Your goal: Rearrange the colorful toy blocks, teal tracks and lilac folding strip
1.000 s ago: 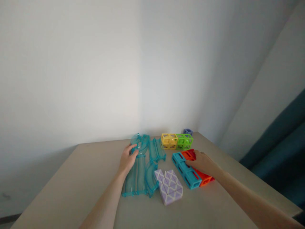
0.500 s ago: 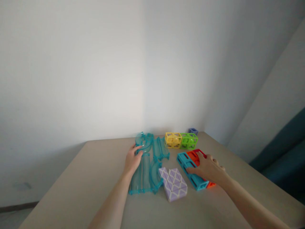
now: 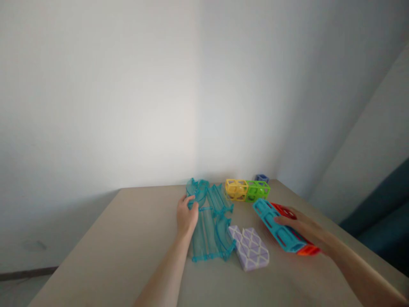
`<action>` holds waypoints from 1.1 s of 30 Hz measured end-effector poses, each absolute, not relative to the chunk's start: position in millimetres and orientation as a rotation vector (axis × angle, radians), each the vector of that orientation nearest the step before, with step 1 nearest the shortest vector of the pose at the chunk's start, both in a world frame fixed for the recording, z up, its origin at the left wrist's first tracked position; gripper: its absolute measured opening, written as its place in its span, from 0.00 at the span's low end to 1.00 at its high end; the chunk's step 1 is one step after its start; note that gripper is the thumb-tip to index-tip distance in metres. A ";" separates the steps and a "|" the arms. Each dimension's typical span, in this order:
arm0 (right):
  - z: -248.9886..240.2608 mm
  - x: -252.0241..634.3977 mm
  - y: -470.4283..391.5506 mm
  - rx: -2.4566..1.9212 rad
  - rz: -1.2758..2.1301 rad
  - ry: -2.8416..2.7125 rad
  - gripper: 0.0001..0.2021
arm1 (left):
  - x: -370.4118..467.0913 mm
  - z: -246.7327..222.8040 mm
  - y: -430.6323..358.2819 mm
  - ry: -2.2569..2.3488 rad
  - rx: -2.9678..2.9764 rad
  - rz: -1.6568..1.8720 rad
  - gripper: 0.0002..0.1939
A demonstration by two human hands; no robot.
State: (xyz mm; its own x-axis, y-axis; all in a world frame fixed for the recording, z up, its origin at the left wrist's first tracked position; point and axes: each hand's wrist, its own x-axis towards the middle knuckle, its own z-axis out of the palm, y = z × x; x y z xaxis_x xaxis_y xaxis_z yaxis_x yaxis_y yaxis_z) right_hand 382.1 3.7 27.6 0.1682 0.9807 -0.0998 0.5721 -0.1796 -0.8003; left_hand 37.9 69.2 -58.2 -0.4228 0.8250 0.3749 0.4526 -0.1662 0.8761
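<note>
My left hand (image 3: 187, 215) rests at the left edge of the see-through teal track pieces (image 3: 204, 236), with thumb and fingers closed on the curved piece (image 3: 197, 191) at the far end. My right hand (image 3: 300, 226) grips a bundle of lattice blocks, blue (image 3: 281, 228) on the left side and red-orange (image 3: 309, 250) on the right. The bundle is tilted and looks raised off the table; its right side is partly covered by my fingers. Between the hands lies a lilac and white triangle-patterned twist puzzle (image 3: 251, 249), beside the teal pieces.
Yellow lattice blocks (image 3: 236, 190) and green ones (image 3: 257, 191) stand in a row near the back wall. A small dark blue lattice block (image 3: 262, 178) sits behind them at the table's far corner. A dark teal curtain (image 3: 380, 221) hangs at the right.
My right hand has lifted the blue and red-orange blocks off the table and tilted them. My left hand stays at the teal pieces. The whole view has shifted slightly.
</note>
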 end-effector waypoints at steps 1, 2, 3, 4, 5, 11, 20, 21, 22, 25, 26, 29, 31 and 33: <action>33.9 386.1 -1.0 -1.737 1.045 -1.373 0.33 | 37.6 -58.2 69.2 1.769 1.450 1.648 0.13; 39.8 388.0 -6.2 -1.665 1.192 -1.260 0.31 | 37.4 -57.4 68.5 1.761 1.441 1.685 0.12; 45.2 386.8 -11.5 -1.601 1.285 -1.154 0.29 | 37.3 -55.6 66.8 1.756 1.431 1.730 0.12; 50.0 382.0 -16.7 -1.527 1.328 -1.069 0.28 | 37.1 -52.7 63.8 1.755 1.420 1.781 0.12; 54.2 372.9 -21.7 -1.442 1.352 -1.015 0.28 | 36.5 -48.8 59.4 1.761 1.414 1.830 0.12; 63.5 237.9 -43.1 -0.931 1.491 -1.106 0.37 | 16.8 -27.4 4.3 1.012 1.458 2.025 0.19; 14.0 89.7 -31.9 -0.733 1.735 -1.184 0.31 | -72.8 -30.5 -44.7 0.647 0.477 1.358 0.21; 8.9 90.7 -28.6 -0.818 1.592 -1.273 0.29 | -78.9 -28.4 -43.3 0.670 0.451 1.374 0.21; 4.7 94.3 -25.3 -0.877 1.407 -1.410 0.26 | -83.4 -26.5 -41.0 0.682 0.441 1.393 0.21; -2.2 112.9 -16.5 -0.929 0.784 -1.887 0.20 | -89.0 -24.4 -29.7 0.681 0.454 1.439 0.22; -3.3 119.2 -13.9 -0.957 0.614 -2.011 0.19 | -89.4 -24.7 -25.1 0.684 0.460 1.450 0.22; -6.2 132.5 -7.8 -1.140 0.283 -2.267 0.18 | -90.4 -26.4 -12.2 0.729 0.477 1.436 0.23; -8.2 137.1 -5.4 -1.237 0.178 -2.392 0.17 | -91.9 -27.4 -6.2 0.761 0.512 1.416 0.22; -10.0 140.4 -4.0 -1.280 0.114 -2.481 0.16 | -93.5 -28.1 -3.2 0.782 0.573 1.423 0.21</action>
